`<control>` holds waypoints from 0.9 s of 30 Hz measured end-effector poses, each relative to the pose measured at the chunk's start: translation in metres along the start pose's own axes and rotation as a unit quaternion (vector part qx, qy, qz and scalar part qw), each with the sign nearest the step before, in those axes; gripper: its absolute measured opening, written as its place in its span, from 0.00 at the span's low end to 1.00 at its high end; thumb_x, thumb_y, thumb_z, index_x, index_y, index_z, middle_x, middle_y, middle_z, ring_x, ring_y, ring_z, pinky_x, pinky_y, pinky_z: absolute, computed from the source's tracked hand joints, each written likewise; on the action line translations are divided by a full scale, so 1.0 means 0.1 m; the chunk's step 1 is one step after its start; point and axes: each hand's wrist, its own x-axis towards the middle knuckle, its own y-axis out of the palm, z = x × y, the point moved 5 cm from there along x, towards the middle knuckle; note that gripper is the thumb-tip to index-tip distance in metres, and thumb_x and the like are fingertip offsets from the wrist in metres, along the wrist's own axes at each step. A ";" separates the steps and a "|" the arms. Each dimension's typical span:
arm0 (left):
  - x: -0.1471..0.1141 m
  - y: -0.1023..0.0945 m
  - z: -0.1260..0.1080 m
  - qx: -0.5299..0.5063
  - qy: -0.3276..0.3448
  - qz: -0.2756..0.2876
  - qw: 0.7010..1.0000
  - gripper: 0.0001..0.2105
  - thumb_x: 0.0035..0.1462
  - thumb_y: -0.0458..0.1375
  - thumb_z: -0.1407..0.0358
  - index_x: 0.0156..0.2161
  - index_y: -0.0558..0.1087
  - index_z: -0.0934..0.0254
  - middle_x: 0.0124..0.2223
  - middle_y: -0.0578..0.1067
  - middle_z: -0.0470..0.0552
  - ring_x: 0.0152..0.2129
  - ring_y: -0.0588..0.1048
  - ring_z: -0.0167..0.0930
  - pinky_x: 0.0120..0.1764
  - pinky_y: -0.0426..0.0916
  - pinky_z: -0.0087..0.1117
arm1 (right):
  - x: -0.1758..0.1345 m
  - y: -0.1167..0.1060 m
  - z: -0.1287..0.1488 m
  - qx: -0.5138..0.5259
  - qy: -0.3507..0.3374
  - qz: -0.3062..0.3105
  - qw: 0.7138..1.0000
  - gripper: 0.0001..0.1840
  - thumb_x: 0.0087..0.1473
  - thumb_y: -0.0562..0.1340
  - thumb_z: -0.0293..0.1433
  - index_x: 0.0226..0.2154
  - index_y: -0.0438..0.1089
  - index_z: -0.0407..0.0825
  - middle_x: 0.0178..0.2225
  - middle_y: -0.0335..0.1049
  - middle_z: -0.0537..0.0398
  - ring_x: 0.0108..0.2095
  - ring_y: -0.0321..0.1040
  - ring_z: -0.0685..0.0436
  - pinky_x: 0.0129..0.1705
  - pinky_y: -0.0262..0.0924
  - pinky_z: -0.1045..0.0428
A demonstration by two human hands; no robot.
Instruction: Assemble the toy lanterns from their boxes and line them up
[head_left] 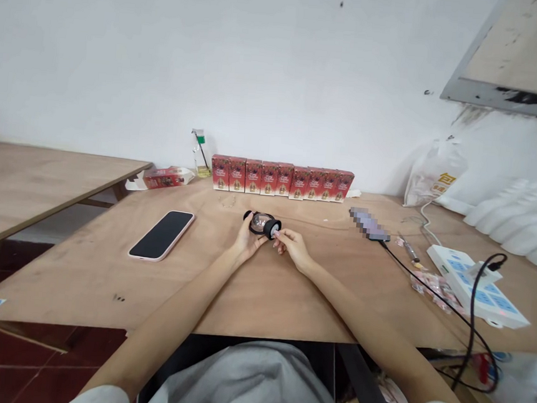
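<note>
Over the counter (260,301), the left grip (245,242) clasps a black-and-clear object (261,223), long axis crosswise, wider end (270,228) rightward, pinched by the right grip (293,247).

Near table edge (276,324) open; 9 red boxes (268,179) block behind.

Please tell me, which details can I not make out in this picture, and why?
In the head view:
Whether the right hand grips or only touches the pale end of the black-framed clear object: too small.
Fine print on the red boxes: too small.
Display of the cabled device: hidden by pixelation.
Full wall panel: cut off by top and right edges.
</note>
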 end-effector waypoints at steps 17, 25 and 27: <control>-0.12 0.18 -0.01 0.042 0.040 0.104 0.993 0.12 0.45 0.62 0.68 0.38 0.71 0.69 0.40 0.76 0.58 0.39 0.75 0.36 0.40 0.72 0.34 | 0.00 -0.04 0.00 0.051 0.111 0.030 0.992 0.04 0.35 0.66 0.27 0.17 0.70 0.44 0.16 0.70 0.55 0.16 0.61 0.56 0.19 0.59 0.60; -0.18 0.25 -0.06 0.083 0.107 0.126 0.983 0.17 0.36 0.66 0.71 0.37 0.73 0.69 0.39 0.77 0.55 0.42 0.74 0.38 0.48 0.67 0.40 | 0.02 -0.08 -0.03 0.061 0.139 0.011 0.988 0.06 0.37 0.62 0.21 0.15 0.68 0.44 0.15 0.70 0.54 0.14 0.61 0.56 0.18 0.59 0.61; -0.20 0.28 -0.08 0.099 0.123 0.135 0.978 0.19 0.35 0.67 0.71 0.38 0.73 0.69 0.39 0.77 0.56 0.42 0.74 0.38 0.48 0.66 0.41 | 0.03 -0.08 -0.03 0.062 0.135 0.003 0.989 0.07 0.39 0.61 0.20 0.15 0.68 0.44 0.15 0.70 0.55 0.14 0.61 0.56 0.18 0.59 0.61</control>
